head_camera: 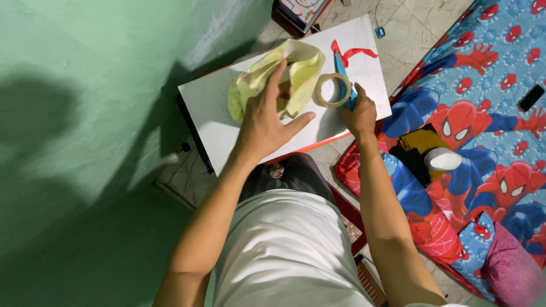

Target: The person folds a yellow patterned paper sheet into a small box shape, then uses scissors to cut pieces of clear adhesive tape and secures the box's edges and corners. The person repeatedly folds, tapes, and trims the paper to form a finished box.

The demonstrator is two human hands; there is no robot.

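Observation:
On a small white table (216, 113) lies a crumpled yellow sheet of paper (301, 74). My left hand (267, 113) grips its near part, fingers curled into the folds. My right hand (359, 112) rests at the table's right side, closed on the handle of blue scissors (343, 71) that point away from me. A roll of clear tape (334, 90) lies flat just left of the scissors, touching them. A red paper strip (352, 53) lies beyond the scissor tips.
A green wall (85, 113) rises at the left. To the right lies a mattress with a blue and red cartoon sheet (489, 113), with a dark phone (531, 98), a white object on dark cloth (442, 159) and a pink pillow (515, 267). A box (298, 11) stands beyond the table.

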